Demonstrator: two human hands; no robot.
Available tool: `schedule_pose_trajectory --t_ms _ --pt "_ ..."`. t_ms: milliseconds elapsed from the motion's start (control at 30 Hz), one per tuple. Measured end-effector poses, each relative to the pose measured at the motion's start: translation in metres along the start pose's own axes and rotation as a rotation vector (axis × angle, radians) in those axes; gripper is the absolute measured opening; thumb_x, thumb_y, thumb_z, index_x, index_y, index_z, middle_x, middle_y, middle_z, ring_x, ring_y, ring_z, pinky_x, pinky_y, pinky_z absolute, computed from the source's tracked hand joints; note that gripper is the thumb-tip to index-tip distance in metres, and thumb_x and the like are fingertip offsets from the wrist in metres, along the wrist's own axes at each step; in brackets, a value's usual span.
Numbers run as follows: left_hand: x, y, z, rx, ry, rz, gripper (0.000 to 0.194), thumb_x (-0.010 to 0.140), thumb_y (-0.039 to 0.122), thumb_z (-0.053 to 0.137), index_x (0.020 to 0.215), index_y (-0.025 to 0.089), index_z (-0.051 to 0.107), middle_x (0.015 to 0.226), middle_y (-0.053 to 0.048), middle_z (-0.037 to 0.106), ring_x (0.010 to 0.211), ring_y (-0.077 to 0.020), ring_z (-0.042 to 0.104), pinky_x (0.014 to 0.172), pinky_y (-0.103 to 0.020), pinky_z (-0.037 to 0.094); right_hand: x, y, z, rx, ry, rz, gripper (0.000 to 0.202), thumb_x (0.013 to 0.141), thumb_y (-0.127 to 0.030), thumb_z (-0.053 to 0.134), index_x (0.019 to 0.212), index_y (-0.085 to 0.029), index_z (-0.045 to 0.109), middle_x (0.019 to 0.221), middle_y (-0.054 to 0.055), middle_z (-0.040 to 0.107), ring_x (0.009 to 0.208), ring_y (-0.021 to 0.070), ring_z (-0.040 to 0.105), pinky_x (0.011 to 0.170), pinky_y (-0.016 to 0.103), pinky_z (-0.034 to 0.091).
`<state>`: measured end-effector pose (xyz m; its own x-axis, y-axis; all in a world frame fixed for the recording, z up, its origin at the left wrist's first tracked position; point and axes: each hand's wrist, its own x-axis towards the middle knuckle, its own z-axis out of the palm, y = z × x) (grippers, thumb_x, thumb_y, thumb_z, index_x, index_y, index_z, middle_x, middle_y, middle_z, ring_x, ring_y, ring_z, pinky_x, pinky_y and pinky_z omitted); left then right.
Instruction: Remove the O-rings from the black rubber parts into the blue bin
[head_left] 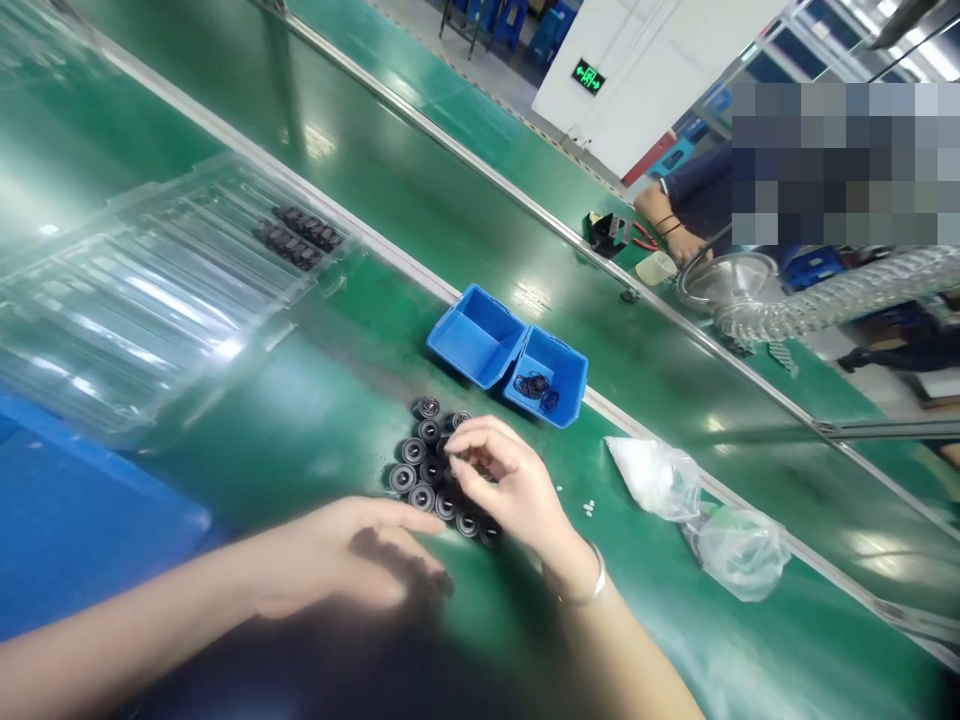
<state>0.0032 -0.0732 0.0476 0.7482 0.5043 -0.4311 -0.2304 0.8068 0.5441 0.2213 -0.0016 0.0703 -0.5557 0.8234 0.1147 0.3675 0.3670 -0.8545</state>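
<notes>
Several black round parts (421, 497) with ringed tops stand packed together on the green work surface. Over the right side of this group is my right hand (506, 480), its thumb and fingertips drawn into a pinch. Whatever sits between those fingertips is too small or hidden to name. My left hand (367, 555) is at the near left edge of the group, fingers stretched out, holding nothing I can see. Just beyond, two blue bins (480, 335) stand side by side; thin black rings (534, 386) lie in the right one (576, 390).
At left is a clear plastic tray (172, 290) holding rows of black parts (298, 238), with a blue container (82, 520) nearer me. Plastic bags (660, 480) and small white bits (589, 508) lie right. Across the conveyor, a person's hand (684, 243) is near a transparent duct hose (840, 300).
</notes>
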Motion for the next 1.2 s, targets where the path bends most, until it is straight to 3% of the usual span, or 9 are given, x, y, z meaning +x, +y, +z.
schedule_pose_trajectory --t_ms 133,267,633,900,1000,1100,1167,1200 --pt "0.001 -0.002 -0.002 -0.068 0.030 0.012 0.066 0.065 0.027 0.085 0.125 0.015 0.061 0.121 -0.017 0.070 0.113 -0.0329 0.064 0.099 -0.045 0.046 0.021 0.015 0.003 -0.287 -0.040 -0.109 0.023 0.092 -0.010 0.056 0.111 -0.021 0.059 0.107 0.007 0.063 0.101 0.0202 0.061 0.091 0.038 0.053" --pt "0.002 -0.004 -0.006 -0.091 0.041 0.022 0.064 0.064 0.027 0.085 0.123 0.016 0.063 0.121 -0.016 0.070 0.113 -0.0326 0.064 0.099 -0.045 0.046 0.027 0.023 0.011 -0.413 -0.127 -0.142 0.025 0.094 -0.009 0.054 0.116 -0.019 0.056 0.110 0.009 0.063 0.105 0.0223 0.058 0.096 0.042 0.050" --pt "0.002 0.001 -0.001 -0.145 0.151 0.030 0.042 0.065 0.022 0.079 0.106 0.014 0.075 0.109 -0.015 0.074 0.102 -0.0314 0.068 0.088 -0.039 0.053 0.028 0.026 0.013 -0.510 -0.138 -0.170 0.022 0.098 -0.015 0.049 0.119 -0.019 0.053 0.107 0.010 0.064 0.102 0.0234 0.058 0.092 0.043 0.050" --pt "0.004 -0.007 -0.005 -0.308 0.119 0.131 0.035 0.076 0.021 0.078 0.109 0.012 0.074 0.115 -0.018 0.073 0.112 -0.0360 0.066 0.099 -0.047 0.050 0.023 0.036 0.012 -0.492 -0.133 -0.188 0.022 0.098 -0.015 0.050 0.120 -0.019 0.053 0.112 0.009 0.065 0.103 0.0230 0.059 0.093 0.044 0.049" --pt "0.004 -0.009 -0.005 -0.313 0.142 0.149 0.033 0.077 0.022 0.077 0.108 0.013 0.075 0.113 -0.017 0.073 0.112 -0.0354 0.066 0.099 -0.047 0.051 0.022 0.028 0.006 -0.489 -0.146 -0.187 0.027 0.097 -0.016 0.053 0.123 -0.019 0.052 0.118 0.011 0.064 0.109 0.0245 0.058 0.097 0.046 0.048" --pt "0.003 -0.009 -0.003 -0.315 0.179 0.173 0.029 0.079 0.021 0.075 0.107 0.013 0.075 0.113 -0.016 0.073 0.113 -0.0344 0.065 0.101 -0.047 0.051 0.012 0.002 -0.008 -0.471 -0.075 -0.162 0.034 0.096 -0.017 0.056 0.129 -0.020 0.049 0.129 0.013 0.057 0.119 0.0258 0.053 0.103 0.047 0.044" --pt "0.003 -0.008 0.000 -0.312 0.209 0.187 0.027 0.080 0.020 0.075 0.106 0.014 0.076 0.115 -0.015 0.073 0.114 -0.0334 0.065 0.101 -0.046 0.051 -0.001 -0.017 -0.017 -0.384 -0.026 -0.137 0.037 0.094 -0.022 0.060 0.129 -0.023 0.050 0.124 0.011 0.058 0.118 0.0250 0.054 0.102 0.045 0.046" --pt "0.003 -0.008 0.001 -0.310 0.225 0.188 0.026 0.080 0.019 0.075 0.105 0.014 0.076 0.115 -0.014 0.073 0.114 -0.0327 0.065 0.101 -0.046 0.051 -0.009 -0.025 -0.019 -0.326 -0.067 -0.131 0.040 0.092 -0.027 0.065 0.129 -0.024 0.050 0.120 0.010 0.060 0.114 0.0246 0.056 0.098 0.043 0.049"
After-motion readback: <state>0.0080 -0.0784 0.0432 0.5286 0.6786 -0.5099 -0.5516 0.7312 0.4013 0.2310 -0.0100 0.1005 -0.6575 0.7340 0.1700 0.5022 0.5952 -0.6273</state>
